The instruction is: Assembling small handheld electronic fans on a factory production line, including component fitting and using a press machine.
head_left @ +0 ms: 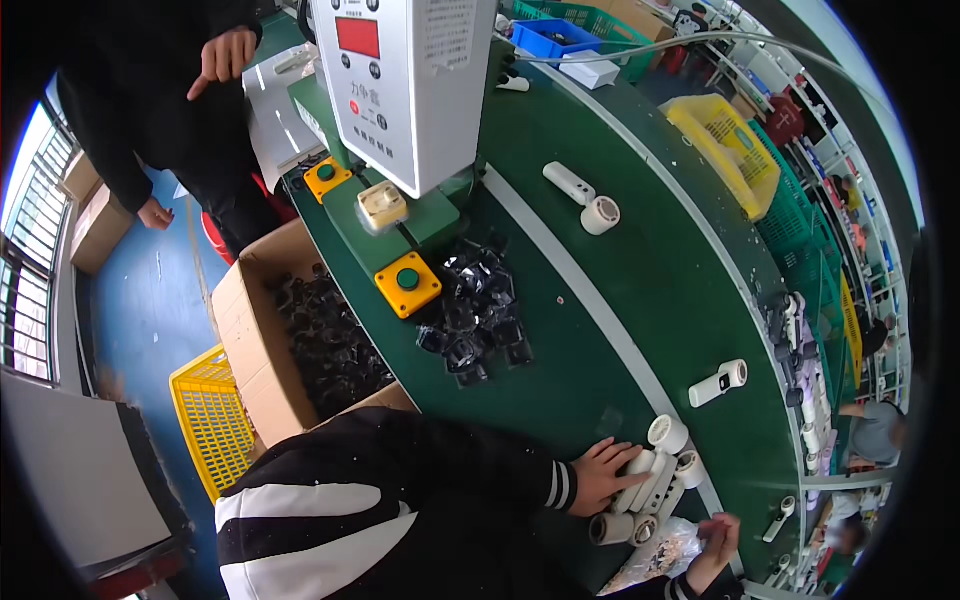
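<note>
Several white handheld fans [657, 484] with round heads lie side by side in a cluster at the belt's near edge. My left hand [602, 478] rests on them from the left, fingers stretched out and spread over the handles. Right of the cluster, my right hand [718, 543] is raised, its fingers loosely bent and apart, with nothing visible in them. Between that hand and the fans is a clear plastic bag [675, 545], partly covered. A single white fan [718, 384] lies farther up the green belt, and another white fan [583, 198] lies beyond it.
Glossy black plastic parts [478, 315] are heaped beside a green press [425, 225] with a yellow button box [408, 284] and white control box [415, 100]. A cardboard box [250, 320] holds more black parts near a yellow basket [215, 410]. Another person [160, 90] stands far left.
</note>
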`<state>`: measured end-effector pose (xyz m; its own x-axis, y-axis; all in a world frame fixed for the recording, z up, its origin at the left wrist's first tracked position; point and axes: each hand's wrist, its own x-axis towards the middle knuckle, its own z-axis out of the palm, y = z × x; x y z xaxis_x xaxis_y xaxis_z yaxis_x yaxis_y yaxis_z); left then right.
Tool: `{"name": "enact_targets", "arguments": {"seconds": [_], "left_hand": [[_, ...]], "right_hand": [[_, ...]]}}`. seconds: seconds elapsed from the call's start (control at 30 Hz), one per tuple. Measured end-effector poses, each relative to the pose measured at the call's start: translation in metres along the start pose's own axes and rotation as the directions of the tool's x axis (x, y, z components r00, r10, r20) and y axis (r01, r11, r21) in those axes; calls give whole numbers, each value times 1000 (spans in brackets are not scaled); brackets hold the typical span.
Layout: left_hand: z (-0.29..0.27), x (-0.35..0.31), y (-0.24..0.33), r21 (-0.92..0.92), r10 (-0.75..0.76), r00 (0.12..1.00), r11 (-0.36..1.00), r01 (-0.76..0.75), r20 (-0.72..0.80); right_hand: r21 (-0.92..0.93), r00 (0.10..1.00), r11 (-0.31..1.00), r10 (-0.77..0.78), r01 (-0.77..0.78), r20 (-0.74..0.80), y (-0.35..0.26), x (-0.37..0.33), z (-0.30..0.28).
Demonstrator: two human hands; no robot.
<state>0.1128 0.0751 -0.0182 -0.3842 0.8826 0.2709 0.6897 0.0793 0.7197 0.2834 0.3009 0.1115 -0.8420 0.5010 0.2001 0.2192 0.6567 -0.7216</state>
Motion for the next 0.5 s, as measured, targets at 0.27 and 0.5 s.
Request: {"name": "enact_targets", "arguments": {"seconds": [0.27,0.5], "left_hand": [[-40,7,-14,-47,-18,979,998,28,205],[-180,55,-92,407,-29,991,910,80,-131]], "right_hand": [[-185,822,803,566,-566,-61,117,-66,-18],[-352,947,894,316,-276,59,112,-61,34]]}}
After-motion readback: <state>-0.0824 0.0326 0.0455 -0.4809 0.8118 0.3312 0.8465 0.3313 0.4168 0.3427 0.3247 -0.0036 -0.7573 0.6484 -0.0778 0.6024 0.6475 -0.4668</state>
